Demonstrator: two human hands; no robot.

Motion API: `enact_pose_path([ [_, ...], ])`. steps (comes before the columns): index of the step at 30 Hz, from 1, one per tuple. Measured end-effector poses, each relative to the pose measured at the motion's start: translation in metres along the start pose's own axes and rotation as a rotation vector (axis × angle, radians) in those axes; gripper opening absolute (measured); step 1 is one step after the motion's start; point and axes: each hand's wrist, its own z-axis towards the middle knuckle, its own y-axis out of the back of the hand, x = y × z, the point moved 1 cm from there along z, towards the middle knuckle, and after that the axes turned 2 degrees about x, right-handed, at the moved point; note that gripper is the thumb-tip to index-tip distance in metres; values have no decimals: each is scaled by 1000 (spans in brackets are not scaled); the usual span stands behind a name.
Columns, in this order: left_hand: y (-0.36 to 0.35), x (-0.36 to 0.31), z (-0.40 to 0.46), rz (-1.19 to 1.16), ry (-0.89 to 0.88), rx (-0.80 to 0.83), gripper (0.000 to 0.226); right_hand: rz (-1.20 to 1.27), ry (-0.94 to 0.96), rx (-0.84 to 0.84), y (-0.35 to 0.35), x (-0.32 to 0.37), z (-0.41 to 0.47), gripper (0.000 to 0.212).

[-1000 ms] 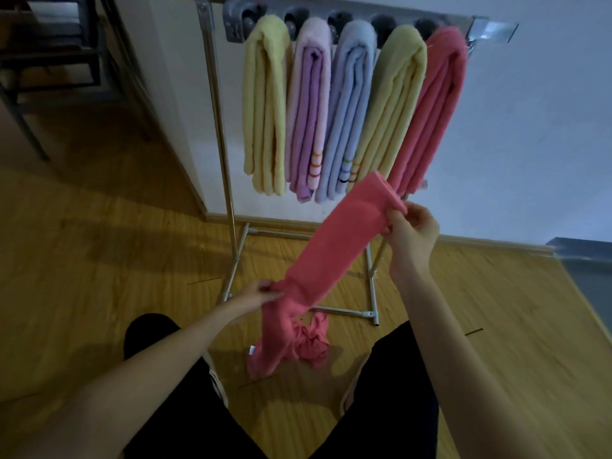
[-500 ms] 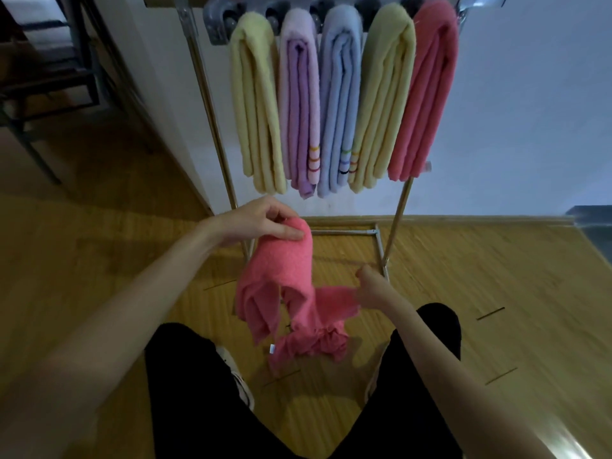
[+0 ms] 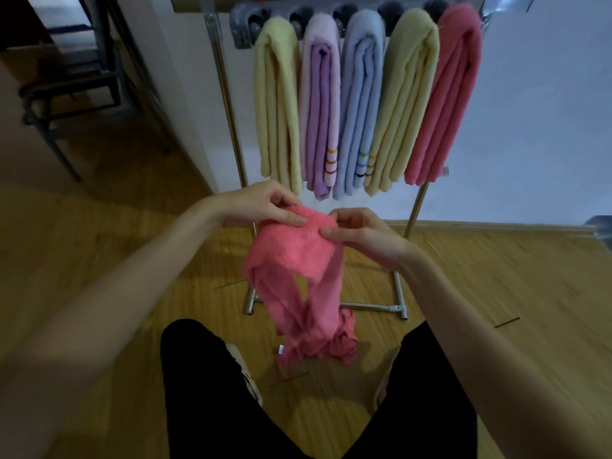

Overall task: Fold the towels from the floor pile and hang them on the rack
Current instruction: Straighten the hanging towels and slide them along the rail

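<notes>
Your legs: black trousers (image 3: 414, 409), nearest the camera, above the wooden floor (image 3: 496, 293).
Pink towel (image 3: 294, 256): held up between your hands; lower end bunched on the floor; small white tag (image 3: 281, 349), writing unreadable.
Left hand (image 3: 261, 207): pinches the towel's top left edge.
Right hand (image 3: 357, 231): pinches the top right edge.
Rack (image 3: 228, 104): behind, against the wall; five folded towels hang side by side, yellow (image 3: 278, 104), purple (image 3: 319, 107), blue (image 3: 359, 104), yellow (image 3: 404, 104), pink (image 3: 450, 101).

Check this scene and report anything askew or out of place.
Only the pink towel being folded: both the left hand and right hand pinch its top edge, while its lower end bunches unevenly at the floor. The five towels on the rack hang neatly.
</notes>
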Motion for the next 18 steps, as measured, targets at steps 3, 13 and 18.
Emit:
enact_pose_path([
  [3,5,8,-10,4,22,-22,21,-64,20,-9,9,17,-1,11],
  [13,50,19,-43,-15,47,-111,20,-255,40,-344,16,37,37,13],
  [18,92,3,-41,454,121,-239,20,-754,326,-203,9,82,77,24],
])
